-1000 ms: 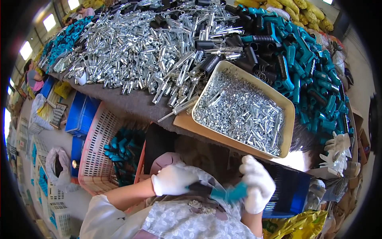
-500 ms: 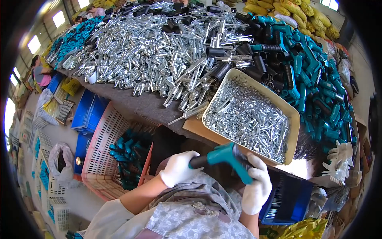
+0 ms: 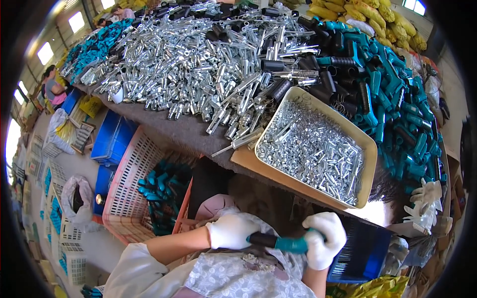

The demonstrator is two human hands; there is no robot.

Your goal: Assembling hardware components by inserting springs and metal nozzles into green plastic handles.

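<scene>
Surface (image 3: 184,133) carries a cream tray (image 3: 370,171) at its near edge. In front of that edge, left hand (image 3: 232,231) fingers grip the black end of a teal-and-black handle (image 3: 290,245); right hand (image 3: 326,241) fingers are closed around its teal end.

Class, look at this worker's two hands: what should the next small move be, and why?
Probably a slight upward tilt of the teal-and-black part, to check where its two colours meet. The left hand grips the black end and the right hand wraps the teal end, so the fingers hide much of both ends, while the colour boundary lies exposed between them.
</scene>
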